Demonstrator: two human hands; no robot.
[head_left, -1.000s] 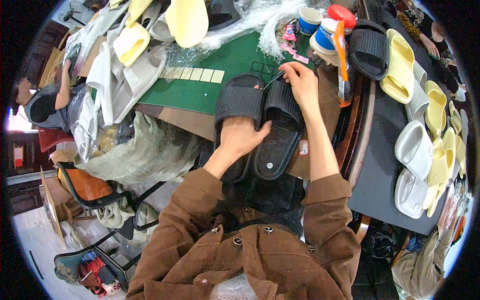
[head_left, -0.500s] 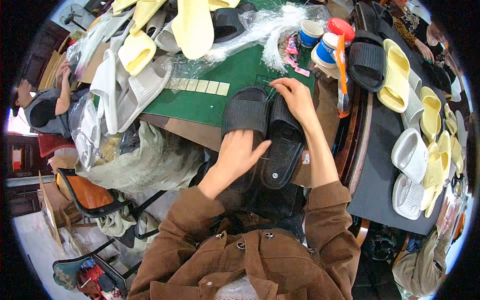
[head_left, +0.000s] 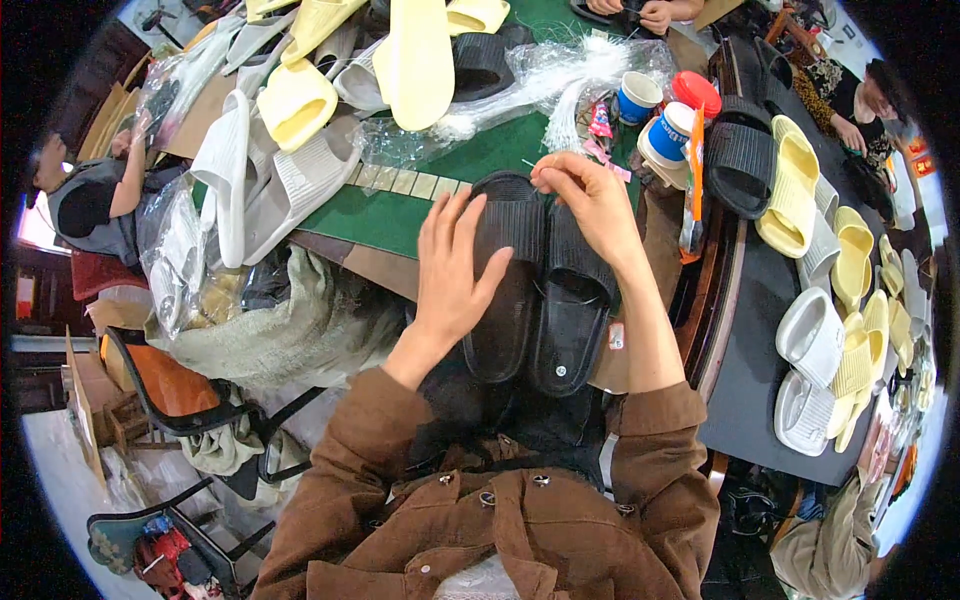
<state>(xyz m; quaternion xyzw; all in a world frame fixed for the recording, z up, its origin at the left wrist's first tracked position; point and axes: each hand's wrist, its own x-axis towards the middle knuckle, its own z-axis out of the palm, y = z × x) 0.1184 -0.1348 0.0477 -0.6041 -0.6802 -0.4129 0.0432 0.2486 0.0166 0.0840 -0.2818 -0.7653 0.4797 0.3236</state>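
A pair of black ribbed slide sandals lies side by side at the table's near edge, toes pointing away from me. My left hand (head_left: 452, 262) is open, its fingers spread beside and partly over the strap of the left slide (head_left: 497, 345). My right hand (head_left: 592, 205) is closed in a pinch above the toe end of the right slide (head_left: 570, 335). A thin whitish strand (head_left: 529, 163) pokes out of its fingertips; the rest of it is hidden.
On the green tabletop (head_left: 385, 225) lie a strip of pale labels (head_left: 403, 182), a bundle of white strands (head_left: 563, 120) and grey and yellow slides (head_left: 300, 105). Paper cups (head_left: 640, 97) stand right. More slides line a dark table (head_left: 735, 350). Other people work nearby.
My left hand has come out of the left slide's strap and opened, moving up and left. My right hand keeps its pinch. The view has shifted, showing another person's hands at the top.
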